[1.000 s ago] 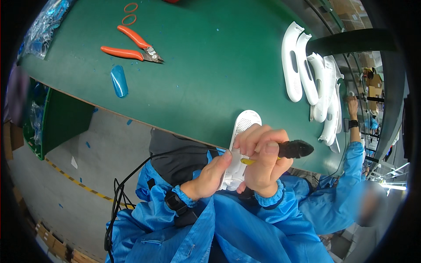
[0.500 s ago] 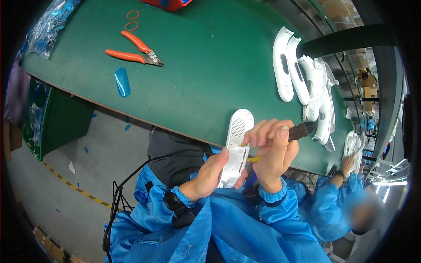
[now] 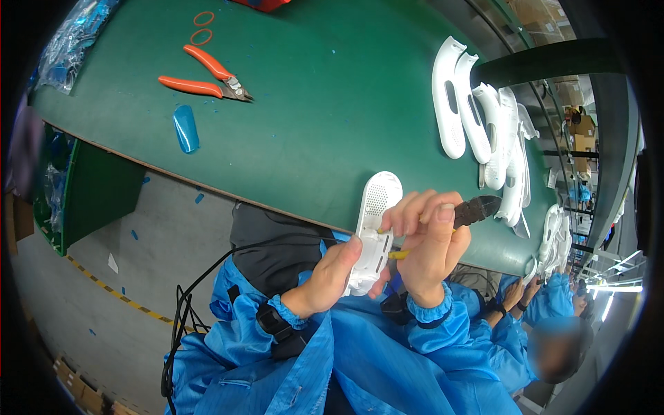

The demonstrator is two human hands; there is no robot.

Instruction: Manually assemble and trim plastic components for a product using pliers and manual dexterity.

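Note:
My left hand (image 3: 326, 277) is closed round the lower part of a white plastic shell (image 3: 382, 200), its thumb on the near side. The shell is held upright over the table's front edge, with a patch of small holes at its rounded top and slots lower down. My right hand (image 3: 432, 238) grips a pair of pliers (image 3: 477, 211) with a dark head and yellow handles. The head points up and right, away from the shell, while the yellow handle ends reach toward the shell's inner face. Whether a handle end touches the shell, I cannot tell.
Orange-handled cutters (image 3: 207, 79), two red rings (image 3: 202, 36) and a blue curved piece (image 3: 185, 129) lie on the green table (image 3: 304, 104). Several white shells (image 3: 449, 104) are stacked at right, beside a dark post (image 3: 546, 61). A co-worker's hands (image 3: 513, 294) handle parts at far right.
My hands, the shell and the pliers stay almost in place. The table's things appear shifted slightly left in the view. At far right the co-worker's hands have moved lower, nearer the table edge.

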